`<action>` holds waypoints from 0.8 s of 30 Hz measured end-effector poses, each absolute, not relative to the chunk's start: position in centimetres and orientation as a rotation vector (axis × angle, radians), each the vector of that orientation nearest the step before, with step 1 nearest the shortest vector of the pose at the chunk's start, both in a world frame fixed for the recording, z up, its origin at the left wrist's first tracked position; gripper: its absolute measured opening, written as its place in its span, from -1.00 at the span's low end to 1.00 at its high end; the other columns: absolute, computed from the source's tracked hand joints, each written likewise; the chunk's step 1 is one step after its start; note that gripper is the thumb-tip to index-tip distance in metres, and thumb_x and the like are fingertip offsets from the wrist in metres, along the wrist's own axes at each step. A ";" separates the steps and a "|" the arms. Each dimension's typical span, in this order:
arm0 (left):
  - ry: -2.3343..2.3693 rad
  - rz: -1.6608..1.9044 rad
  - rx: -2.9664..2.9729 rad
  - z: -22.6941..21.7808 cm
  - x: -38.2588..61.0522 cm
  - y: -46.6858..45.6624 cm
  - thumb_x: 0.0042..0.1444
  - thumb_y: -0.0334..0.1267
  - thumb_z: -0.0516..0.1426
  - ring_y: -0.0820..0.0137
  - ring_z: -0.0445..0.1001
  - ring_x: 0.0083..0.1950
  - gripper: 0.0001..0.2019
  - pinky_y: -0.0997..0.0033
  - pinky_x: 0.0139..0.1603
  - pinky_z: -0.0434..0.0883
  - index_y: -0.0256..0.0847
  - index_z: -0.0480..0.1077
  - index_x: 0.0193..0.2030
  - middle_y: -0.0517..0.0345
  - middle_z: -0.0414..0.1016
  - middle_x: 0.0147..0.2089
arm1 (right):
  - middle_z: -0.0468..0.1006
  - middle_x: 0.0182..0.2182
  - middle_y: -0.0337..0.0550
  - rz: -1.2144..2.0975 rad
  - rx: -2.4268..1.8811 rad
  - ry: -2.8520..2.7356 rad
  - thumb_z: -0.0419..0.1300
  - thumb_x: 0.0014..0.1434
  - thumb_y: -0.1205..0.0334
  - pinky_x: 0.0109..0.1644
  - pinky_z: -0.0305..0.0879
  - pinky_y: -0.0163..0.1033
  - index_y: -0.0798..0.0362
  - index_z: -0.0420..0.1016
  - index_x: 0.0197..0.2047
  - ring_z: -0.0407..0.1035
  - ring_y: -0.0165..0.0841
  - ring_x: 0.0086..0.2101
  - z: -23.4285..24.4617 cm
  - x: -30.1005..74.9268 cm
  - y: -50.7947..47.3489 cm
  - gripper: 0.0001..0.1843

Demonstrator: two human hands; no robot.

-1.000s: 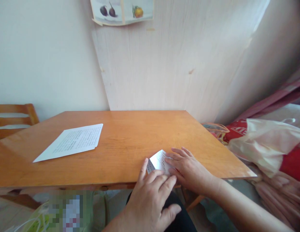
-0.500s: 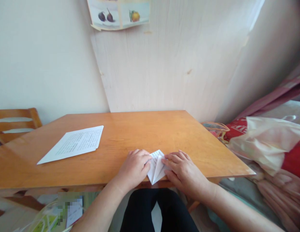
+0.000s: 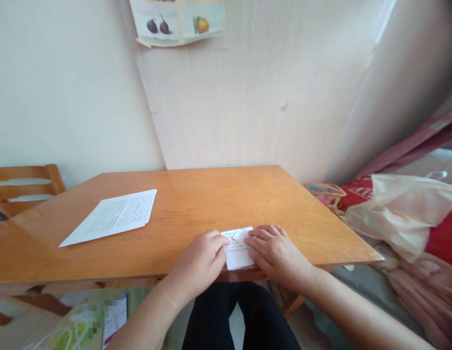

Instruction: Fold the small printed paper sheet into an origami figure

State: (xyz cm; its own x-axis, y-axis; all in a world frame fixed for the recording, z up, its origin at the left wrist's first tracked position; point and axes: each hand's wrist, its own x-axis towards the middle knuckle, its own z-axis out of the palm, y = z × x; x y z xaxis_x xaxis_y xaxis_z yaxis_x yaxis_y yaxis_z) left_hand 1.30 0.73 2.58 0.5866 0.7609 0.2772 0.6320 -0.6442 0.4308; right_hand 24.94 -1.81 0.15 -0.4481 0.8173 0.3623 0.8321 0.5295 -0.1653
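A small folded piece of printed paper (image 3: pixel 237 249) lies near the front edge of the orange wooden table (image 3: pixel 211 204). My left hand (image 3: pixel 200 262) rests on its left side with fingers curled, the fingertips pinching the paper's edge. My right hand (image 3: pixel 277 253) lies on its right side, fingers pressed down on the fold. The lower part of the paper shows between the two hands.
A flat printed sheet (image 3: pixel 113 216) lies on the table's left half. A wooden chair (image 3: pixel 25 187) stands at the far left. Plastic bags (image 3: pixel 401 209) and pink cloth pile up to the right. A pale wooden board (image 3: pixel 248 97) leans against the wall behind.
My left hand moved up from below the table edge onto the paper. The paper went from a raised pointed shape to a flatter rectangular fold under both hands.
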 end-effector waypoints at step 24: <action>1.044 0.487 2.671 0.5 0.3 4.6 0.27 -0.21 0.14 0.21 0.37 0.24 -0.64 0.10 0.28 0.30 0.13 0.45 0.20 0.10 0.46 0.18 | 0.54 0.06 -0.02 0.047 -1.346 -2.253 0.11 0.35 0.21 0.14 0.29 0.03 -0.04 0.53 0.15 0.35 -0.16 0.05 -0.3 26.6 -2.6 -0.66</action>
